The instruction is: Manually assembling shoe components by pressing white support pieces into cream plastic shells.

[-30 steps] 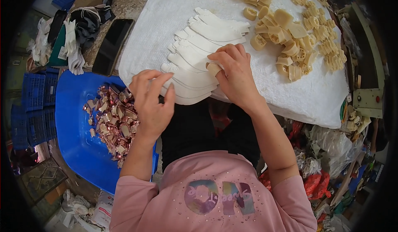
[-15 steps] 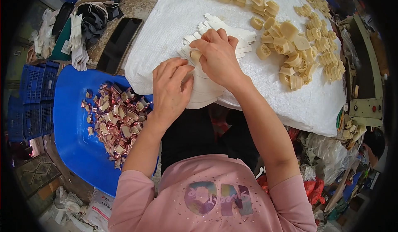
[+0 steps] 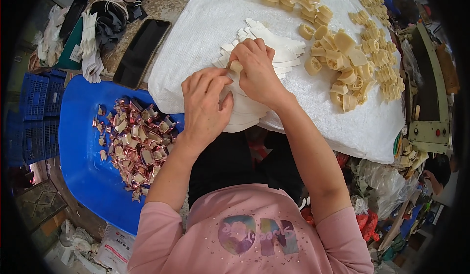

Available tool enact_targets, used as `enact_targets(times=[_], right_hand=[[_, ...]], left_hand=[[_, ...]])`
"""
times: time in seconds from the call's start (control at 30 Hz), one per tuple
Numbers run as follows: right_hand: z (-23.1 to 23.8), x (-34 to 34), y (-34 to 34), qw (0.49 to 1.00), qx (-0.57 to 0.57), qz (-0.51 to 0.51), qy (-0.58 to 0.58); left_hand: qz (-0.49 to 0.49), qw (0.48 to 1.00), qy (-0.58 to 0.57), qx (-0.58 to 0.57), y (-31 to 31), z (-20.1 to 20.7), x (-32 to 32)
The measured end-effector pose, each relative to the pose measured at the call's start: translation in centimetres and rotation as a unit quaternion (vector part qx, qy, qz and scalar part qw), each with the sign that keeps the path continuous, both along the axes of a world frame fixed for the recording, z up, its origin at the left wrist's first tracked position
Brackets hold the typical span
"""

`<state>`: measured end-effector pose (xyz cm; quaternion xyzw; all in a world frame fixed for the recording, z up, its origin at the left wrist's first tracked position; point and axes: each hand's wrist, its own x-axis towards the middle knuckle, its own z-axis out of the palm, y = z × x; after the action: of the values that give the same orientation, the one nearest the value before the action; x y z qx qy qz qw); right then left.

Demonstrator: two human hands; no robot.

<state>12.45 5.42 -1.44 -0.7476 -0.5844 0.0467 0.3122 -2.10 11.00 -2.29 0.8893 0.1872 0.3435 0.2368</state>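
A small beige plastic piece (image 3: pixel 236 67), like a shoe heel block, is gripped in the bent fingers of my right hand (image 3: pixel 257 71). Below it lies a fanned stack of thin white cut pieces (image 3: pixel 245 108), whose notched ends spread out beyond my hands. My left hand (image 3: pixel 204 98) rests on the stack's left side, fingers curved and thumb apart, with nothing visible in its grasp. Its fingertips come close to the beige piece; whether they touch it I cannot tell. Many similar beige pieces (image 3: pixel 342 61) are heaped to the right on the white cloth (image 3: pixel 191 34).
On my left a blue basin (image 3: pixel 81 156) holds shiny pink-and-beige pieces (image 3: pixel 142 147). A dark phone (image 3: pixel 142 54) lies at the table's left, near white gloves (image 3: pixel 89 41). Blue crates (image 3: pixel 41 102) stand far left. Plastic bags (image 3: pixel 384 181) and scraps crowd the right.
My right hand has turned slightly, its fingers curling in closer around the beige piece. My left hand stays nearly in place on the stack. The whole view has shifted a little.
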Motion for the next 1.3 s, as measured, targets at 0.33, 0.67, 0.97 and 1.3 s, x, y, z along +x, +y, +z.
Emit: enact_targets(times=[0.33,0.67,0.97,1.3], right_hand=[[-0.4,0.2,-2.3,0.994,0.096,0.002,0.044],[2.6,1.2,-9.6,0.906,0.303,-0.174,0.237],[6.6,1.5,-16.2,0.936,0.31,-0.167,0.023],[5.1,-0.8,-17.8,0.963,0.25,-0.037,0.099]], left_hand=[[0.012,0.998,0.042,0.043,-0.3,0.2,0.3],[0.03,0.994,0.062,0.089,-0.6,0.0,0.7],[0.001,0.992,0.09,0.084,-2.0,1.4,1.2],[-0.296,0.945,0.029,-0.137,-10.1,2.0,3.1]])
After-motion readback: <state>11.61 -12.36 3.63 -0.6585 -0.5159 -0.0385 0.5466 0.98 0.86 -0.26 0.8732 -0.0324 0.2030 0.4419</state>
